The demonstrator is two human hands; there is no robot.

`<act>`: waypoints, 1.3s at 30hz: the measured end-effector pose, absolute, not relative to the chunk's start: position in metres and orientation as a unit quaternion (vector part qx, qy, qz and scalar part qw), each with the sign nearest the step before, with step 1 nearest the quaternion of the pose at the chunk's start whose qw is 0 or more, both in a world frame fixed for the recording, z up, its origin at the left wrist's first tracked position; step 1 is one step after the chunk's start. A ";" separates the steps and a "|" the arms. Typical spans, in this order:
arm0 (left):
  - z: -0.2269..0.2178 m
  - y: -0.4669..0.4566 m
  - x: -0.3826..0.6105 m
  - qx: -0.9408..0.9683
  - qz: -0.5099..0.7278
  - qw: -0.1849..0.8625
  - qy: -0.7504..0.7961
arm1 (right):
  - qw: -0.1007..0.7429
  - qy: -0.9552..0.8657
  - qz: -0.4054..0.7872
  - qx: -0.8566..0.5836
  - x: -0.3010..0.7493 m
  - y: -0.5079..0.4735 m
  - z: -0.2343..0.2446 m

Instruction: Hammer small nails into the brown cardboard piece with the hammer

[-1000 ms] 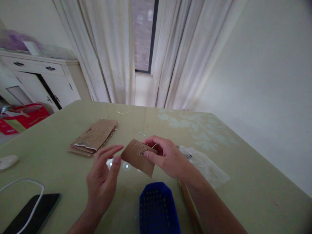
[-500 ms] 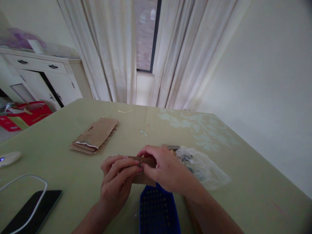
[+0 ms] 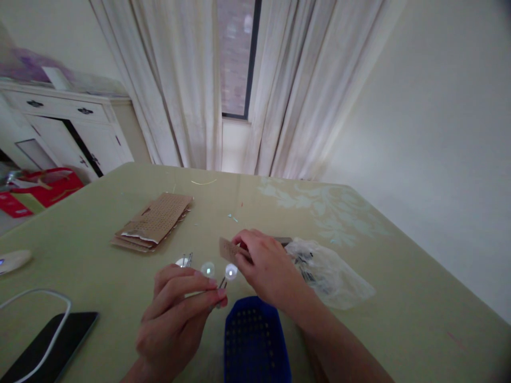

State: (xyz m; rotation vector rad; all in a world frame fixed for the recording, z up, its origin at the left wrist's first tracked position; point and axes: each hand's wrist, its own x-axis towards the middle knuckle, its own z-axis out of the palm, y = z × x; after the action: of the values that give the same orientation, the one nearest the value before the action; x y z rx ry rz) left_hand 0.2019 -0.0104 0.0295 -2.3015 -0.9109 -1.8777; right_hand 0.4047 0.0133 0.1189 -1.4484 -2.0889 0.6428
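Note:
My left hand (image 3: 179, 314) pinches several thin metal-pronged pieces with round, shiny heads. One glossy white head (image 3: 230, 272) stands out past my fingertips, with a clear round head (image 3: 208, 269) beside it. Thin metal prongs (image 3: 187, 260) with another pale disc show above my knuckles. In my right hand (image 3: 263, 266), a small brown cardboard piece (image 3: 229, 250) with holes is gripped between thumb and fingers, apart from the left hand. Below both hands lies a blue plastic basket (image 3: 257, 340) with a perforated bottom. Their exact kind is too small to make out.
A stack of perforated brown cardboard (image 3: 159, 218) lies at left. Right of my right hand is a clear plastic bag (image 3: 335, 276) with small dark pieces. A black phone (image 3: 51, 346), a white cable (image 3: 59, 324) and a white oval device (image 3: 15, 261) are at left.
My hands have separated: the cardboard piece has come away to the right in my right hand. The round-headed metal pieces now show in my left hand, which has moved slightly left.

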 end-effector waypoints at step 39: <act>0.026 0.009 0.198 -0.695 -0.526 -0.327 -0.366 | 0.375 -0.498 0.700 -0.348 0.409 0.025 0.115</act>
State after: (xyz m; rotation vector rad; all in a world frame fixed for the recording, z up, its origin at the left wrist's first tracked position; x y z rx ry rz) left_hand 0.1978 0.0088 0.0260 -2.7981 -1.4748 -2.1188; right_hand 0.4088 0.0254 0.1151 -0.8917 -1.2743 1.7926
